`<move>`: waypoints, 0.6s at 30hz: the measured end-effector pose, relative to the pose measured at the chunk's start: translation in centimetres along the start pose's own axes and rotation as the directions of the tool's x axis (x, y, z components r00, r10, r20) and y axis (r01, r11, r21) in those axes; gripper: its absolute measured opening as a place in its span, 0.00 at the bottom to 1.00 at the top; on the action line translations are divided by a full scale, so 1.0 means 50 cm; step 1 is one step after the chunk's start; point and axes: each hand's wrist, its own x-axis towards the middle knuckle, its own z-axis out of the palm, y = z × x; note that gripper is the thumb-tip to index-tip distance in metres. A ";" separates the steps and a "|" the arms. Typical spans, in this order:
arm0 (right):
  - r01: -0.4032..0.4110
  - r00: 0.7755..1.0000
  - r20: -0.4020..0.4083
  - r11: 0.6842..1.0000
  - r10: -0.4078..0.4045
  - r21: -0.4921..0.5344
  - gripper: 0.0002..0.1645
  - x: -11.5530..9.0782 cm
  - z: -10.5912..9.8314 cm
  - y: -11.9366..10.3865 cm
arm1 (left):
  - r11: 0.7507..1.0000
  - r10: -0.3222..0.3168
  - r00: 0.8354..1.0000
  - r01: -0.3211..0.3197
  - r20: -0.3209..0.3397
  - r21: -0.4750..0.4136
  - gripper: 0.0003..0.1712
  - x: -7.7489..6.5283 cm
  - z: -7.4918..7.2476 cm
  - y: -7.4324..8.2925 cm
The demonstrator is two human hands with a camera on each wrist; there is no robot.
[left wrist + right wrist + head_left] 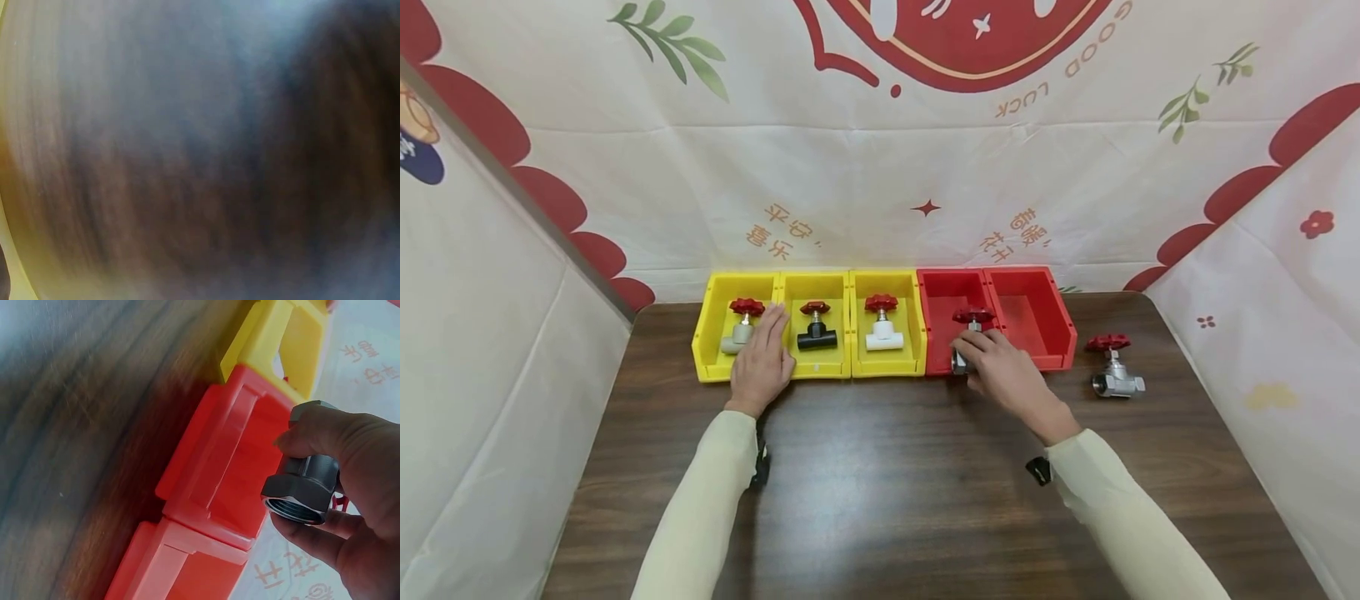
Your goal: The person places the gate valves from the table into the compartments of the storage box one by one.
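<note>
My right hand (1003, 371) grips a metal valve with a red handwheel (303, 484), thumb on one side and fingers on the other. In the head view the valve overlaps the left red bin (942, 293); the right wrist view shows its threaded end above that bin. My left hand (763, 358) rests with extended fingers over the leftmost yellow bin (721, 292), partly covering a grey valve (742, 332) in it. The left wrist view shows blurred tabletop and a yellow edge.
A black valve (817, 336) lies in the second yellow bin (790, 287), a white valve (884, 336) in the third (861, 287). The right red bin (1026, 312) adjoins the left one. Another metal valve (1117, 383) stands on the wooden table (895, 483). Printed cloth (850, 183) hangs behind.
</note>
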 end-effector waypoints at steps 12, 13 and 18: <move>-0.003 0.993 0.119 1.000 0.003 -0.006 0.44 0.073 0.020 0.030 | 1.000 0.010 1.000 -0.010 -0.016 -0.011 0.34 -0.002 0.000 -0.004; -0.002 0.992 0.127 1.000 0.002 -0.006 0.44 0.077 0.020 0.031 | 1.000 0.012 1.000 -0.012 -0.017 -0.008 0.34 -0.003 0.001 -0.004; -0.001 0.986 0.166 1.000 0.000 0.010 0.43 0.093 0.022 0.043 | 1.000 0.011 1.000 -0.011 -0.019 -0.006 0.34 -0.002 0.001 -0.003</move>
